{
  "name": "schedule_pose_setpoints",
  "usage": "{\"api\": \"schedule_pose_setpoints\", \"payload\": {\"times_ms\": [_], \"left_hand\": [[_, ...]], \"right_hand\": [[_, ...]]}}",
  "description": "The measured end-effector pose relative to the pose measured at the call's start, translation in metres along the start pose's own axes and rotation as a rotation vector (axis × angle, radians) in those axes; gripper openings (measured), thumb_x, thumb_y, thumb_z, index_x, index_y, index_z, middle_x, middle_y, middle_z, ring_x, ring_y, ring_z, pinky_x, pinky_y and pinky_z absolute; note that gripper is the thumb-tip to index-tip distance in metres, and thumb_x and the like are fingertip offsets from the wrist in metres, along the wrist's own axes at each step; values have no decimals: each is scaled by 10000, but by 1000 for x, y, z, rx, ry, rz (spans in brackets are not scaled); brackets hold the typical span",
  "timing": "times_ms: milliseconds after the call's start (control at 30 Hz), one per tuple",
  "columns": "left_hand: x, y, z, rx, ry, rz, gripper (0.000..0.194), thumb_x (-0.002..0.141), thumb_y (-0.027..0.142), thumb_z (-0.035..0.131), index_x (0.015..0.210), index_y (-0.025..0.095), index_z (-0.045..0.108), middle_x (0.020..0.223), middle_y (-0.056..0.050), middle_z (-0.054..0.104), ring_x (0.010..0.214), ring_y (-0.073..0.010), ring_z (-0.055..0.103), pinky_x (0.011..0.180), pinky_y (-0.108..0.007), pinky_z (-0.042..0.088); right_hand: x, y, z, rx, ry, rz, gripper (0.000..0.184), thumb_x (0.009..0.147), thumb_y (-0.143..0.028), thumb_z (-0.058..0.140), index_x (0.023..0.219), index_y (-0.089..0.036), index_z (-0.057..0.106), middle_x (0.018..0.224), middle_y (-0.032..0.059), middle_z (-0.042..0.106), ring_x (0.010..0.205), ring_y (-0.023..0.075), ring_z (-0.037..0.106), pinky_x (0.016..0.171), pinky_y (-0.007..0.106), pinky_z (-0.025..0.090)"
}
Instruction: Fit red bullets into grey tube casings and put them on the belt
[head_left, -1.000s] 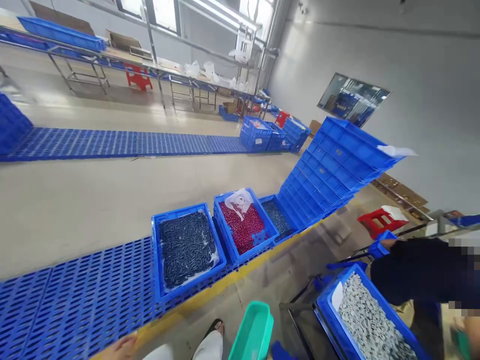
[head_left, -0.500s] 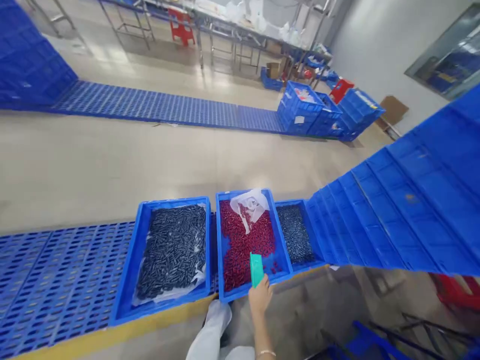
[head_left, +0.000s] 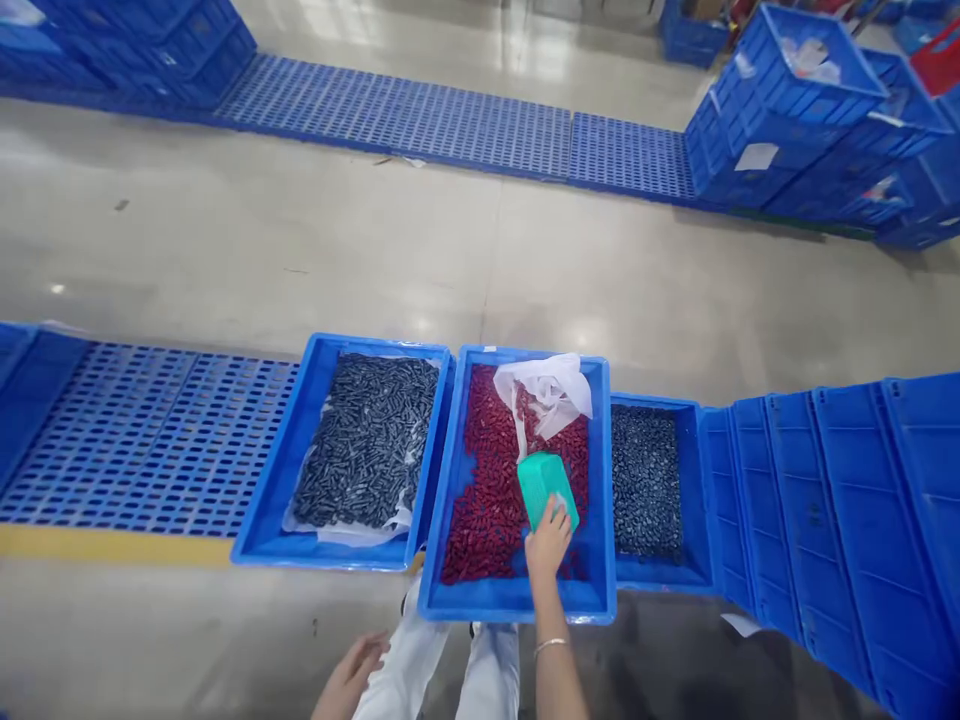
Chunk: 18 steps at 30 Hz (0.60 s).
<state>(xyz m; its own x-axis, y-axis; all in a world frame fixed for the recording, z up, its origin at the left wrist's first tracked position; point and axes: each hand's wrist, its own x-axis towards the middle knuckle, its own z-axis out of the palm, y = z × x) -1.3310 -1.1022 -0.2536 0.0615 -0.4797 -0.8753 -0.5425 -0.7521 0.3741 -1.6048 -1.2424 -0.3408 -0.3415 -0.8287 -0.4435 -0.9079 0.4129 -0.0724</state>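
My right hand (head_left: 549, 540) grips a green plastic basket (head_left: 541, 482) by its near end. The basket is tilted over the small dark red pieces (head_left: 487, 510) in the middle blue bin (head_left: 609, 450); whether it touches them is hard to see. A crumpled translucent plastic bag (head_left: 551, 390) lies on the pieces at the bin's far end. My left hand (head_left: 351, 678) hangs beside my left leg, fingers loosely extended and holding nothing.
A bin of dark rod-like pieces (head_left: 367, 440) stands left, and a lower bin of small dark pieces (head_left: 646, 480) right. Stacked blue bins (head_left: 840, 520) rise at the far right. Slatted blue pallets (head_left: 150, 430) extend left; more pallets (head_left: 420, 120) and bins (head_left: 780, 130) stand across the floor.
The view has turned and moved closer to the bins. My right hand has carried the green basket farther over the middle bin, and the basket now shows broadside. My left hand has come into view.
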Motion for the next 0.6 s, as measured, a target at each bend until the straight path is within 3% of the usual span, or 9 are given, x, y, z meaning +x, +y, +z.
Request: {"api": "schedule_pose_setpoints", "payload": {"times_ms": [167,267,433,600], "left_hand": [[34,17,15,-203,47,-111,542,797,603,386,1066,198,626,1096,-153,703,1003,-328,683,828,-442,549],[58,20,21,-269,76,-152,432,828,472,526,1126,170,608,1212,-162,645,1136,-341,608,887,-437,526],[101,21,33,-373,96,-123,349,922,301,583,1241,163,555,1325,-125,538,1161,-282,556,960,-499,471],[116,15,41,-480,66,-34,354,927,296,582,1262,189,545,1345,-114,516,1164,-279,544,969,-505,462]], "right_hand": [[-26,-28,22,76,-142,-144,752,687,-38,582,1415,-137,421,1375,176,504,1237,313,462,1033,386,343],[-48,-38,33,135,-239,-191,793,642,-23,589,1405,-182,442,1338,137,548,1201,285,514,998,351,398],[-73,-40,50,233,-351,-138,845,596,-12,559,1413,-175,422,1254,166,598,1077,309,615,843,371,490],[-75,-45,72,436,-403,-46,829,616,-39,556,1422,-129,383,1263,184,599,1050,323,644,850,385,490]]}}
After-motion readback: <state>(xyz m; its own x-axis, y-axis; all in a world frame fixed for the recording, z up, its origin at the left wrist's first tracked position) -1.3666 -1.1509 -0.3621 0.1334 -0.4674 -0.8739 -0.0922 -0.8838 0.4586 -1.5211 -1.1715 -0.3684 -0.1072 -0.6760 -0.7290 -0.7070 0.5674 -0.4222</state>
